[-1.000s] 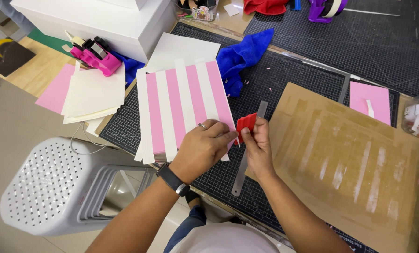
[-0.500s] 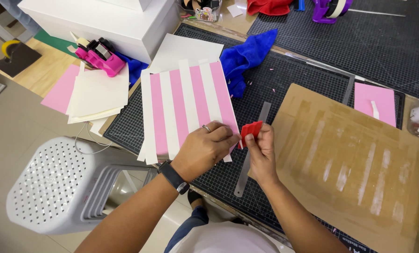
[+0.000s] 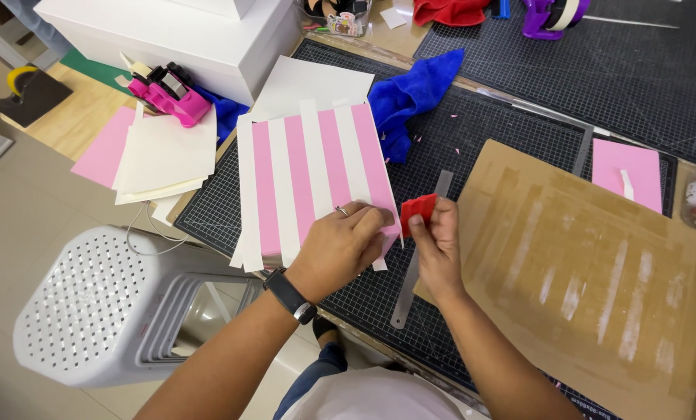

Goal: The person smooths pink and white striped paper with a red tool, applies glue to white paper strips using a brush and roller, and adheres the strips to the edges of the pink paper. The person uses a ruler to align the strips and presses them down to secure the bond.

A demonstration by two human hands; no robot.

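A sheet of pink and white stripes (image 3: 309,175) lies on the black gridded cutting mat (image 3: 472,148). My left hand (image 3: 340,249), with a ring and a dark wristwatch, presses on the sheet's lower right corner. My right hand (image 3: 437,245) pinches a small red flat piece (image 3: 418,211) at the sheet's right edge. A metal ruler (image 3: 419,257) lies on the mat under my right hand.
A brown cardboard sheet (image 3: 597,264) with pale tape marks lies to the right, a pink card (image 3: 628,167) beyond it. A blue cloth (image 3: 410,97), white boxes (image 3: 169,31), a pink tape dispenser (image 3: 165,93), stacked cream papers (image 3: 165,152) and a grey stool (image 3: 107,303) are around.
Both hands have kept their grips at the sheet's right edge; the right hand with the red piece has shifted slightly upward. The view has drifted a little.
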